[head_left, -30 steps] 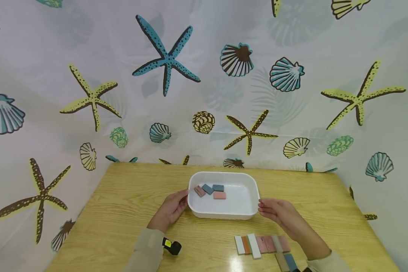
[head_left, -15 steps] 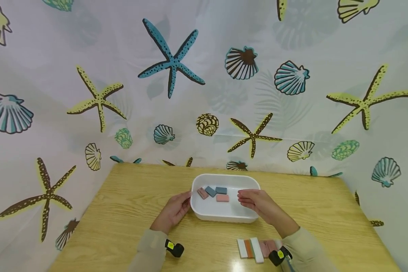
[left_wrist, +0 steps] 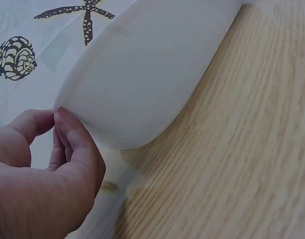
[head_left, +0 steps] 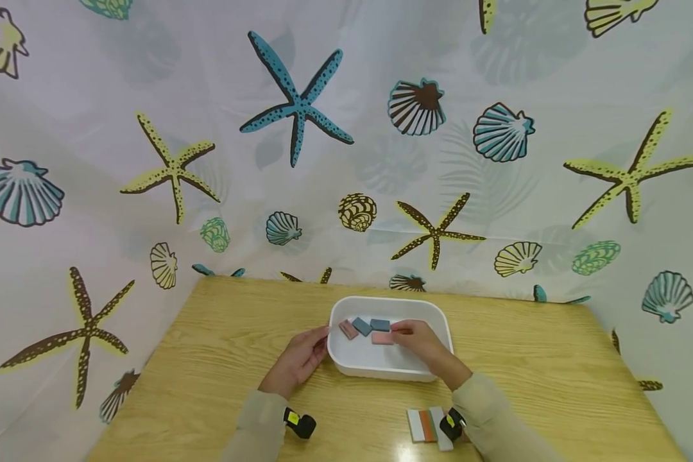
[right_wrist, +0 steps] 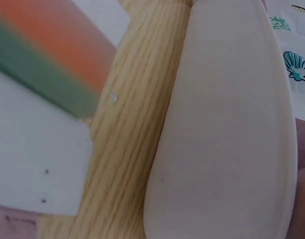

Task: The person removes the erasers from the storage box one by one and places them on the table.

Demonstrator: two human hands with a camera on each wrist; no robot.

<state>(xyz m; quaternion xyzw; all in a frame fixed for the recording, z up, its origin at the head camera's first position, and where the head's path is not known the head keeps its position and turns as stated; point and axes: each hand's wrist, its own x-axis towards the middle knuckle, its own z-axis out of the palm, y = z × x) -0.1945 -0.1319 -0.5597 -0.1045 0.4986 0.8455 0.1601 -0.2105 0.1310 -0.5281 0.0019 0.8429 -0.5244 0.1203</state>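
A white plastic basin (head_left: 389, 370) stands on the wooden table, with small flat blocks lying inside its left half. Its left rim is pinched between the thumb and fingertips of my left hand (left_wrist: 52, 169), which shows the same way in the head view. My right hand (head_left: 426, 343) reaches over the basin's front right side, fingertips right at the right end of a pink block (head_left: 382, 338). Close by lie two blue-grey blocks, one behind the pink block (head_left: 380, 325) and one further left (head_left: 362, 326). A reddish block (head_left: 348, 329) is nearest the left wall. The right wrist view hides the fingers behind the basin wall.
In front of the basin, flat strips lie side by side: a white strip (head_left: 416, 426), an orange strip (head_left: 427, 426) and another white strip (right_wrist: 35, 149), with green between. My right sleeve (head_left: 491, 410) covers others. A shell-patterned cloth (head_left: 346, 128) hangs behind the table (head_left: 254, 301).
My right hand has left the basin's right rim and moved left over the basin to the pink block. My left hand stays at the left rim. The head view has shifted slightly.
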